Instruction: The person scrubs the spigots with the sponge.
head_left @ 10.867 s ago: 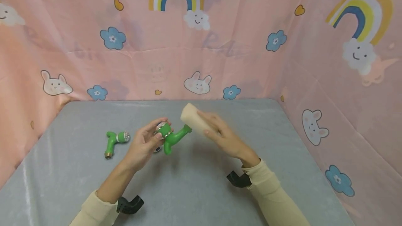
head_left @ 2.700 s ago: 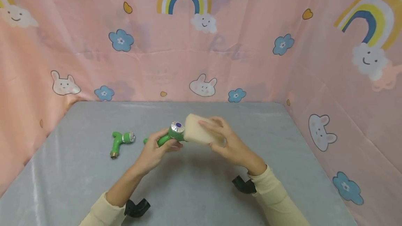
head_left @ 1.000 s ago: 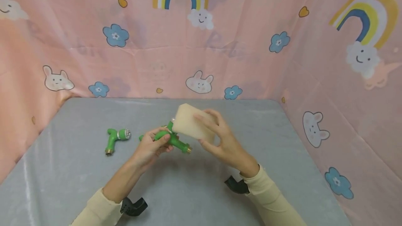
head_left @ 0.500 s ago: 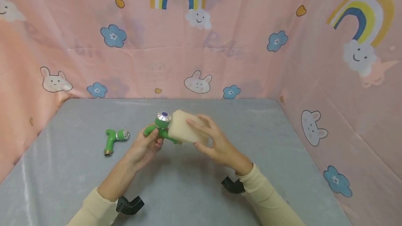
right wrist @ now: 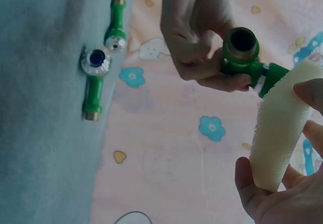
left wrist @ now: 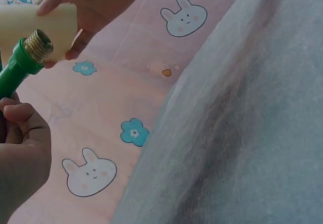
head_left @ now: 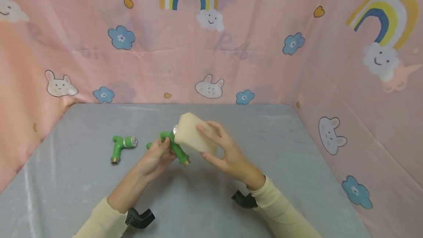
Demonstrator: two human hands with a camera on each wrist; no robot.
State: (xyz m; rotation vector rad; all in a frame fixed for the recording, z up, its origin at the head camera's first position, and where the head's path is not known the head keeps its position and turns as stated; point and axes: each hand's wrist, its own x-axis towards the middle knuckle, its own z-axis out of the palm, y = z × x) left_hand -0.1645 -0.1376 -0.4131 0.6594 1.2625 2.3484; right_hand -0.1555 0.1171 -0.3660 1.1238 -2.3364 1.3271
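Observation:
My left hand (head_left: 158, 154) grips a green plastic tap (head_left: 177, 150) by its body, just above the grey table (head_left: 82, 186). The tap's brass threaded end (left wrist: 38, 41) points toward me. My right hand (head_left: 211, 146) holds a cream sponge (head_left: 191, 135) between thumb and fingers and presses it against the tap's silver knob end, which is mostly hidden. In the right wrist view the sponge (right wrist: 278, 128) touches the tap (right wrist: 243, 57) just past its silver ring, with the left hand (right wrist: 197, 37) around the body.
A second green tap (head_left: 119, 147) lies on the table to the left. A third tap (right wrist: 94, 85) with a silver knob lies near it, mostly hidden behind my left hand in the head view. Pink patterned cloth walls (head_left: 363, 94) close in three sides.
The held tap has been turned: its silver knob faced up half a second ago, now its brass end points down toward me. The sponge has shifted up over the knob end.

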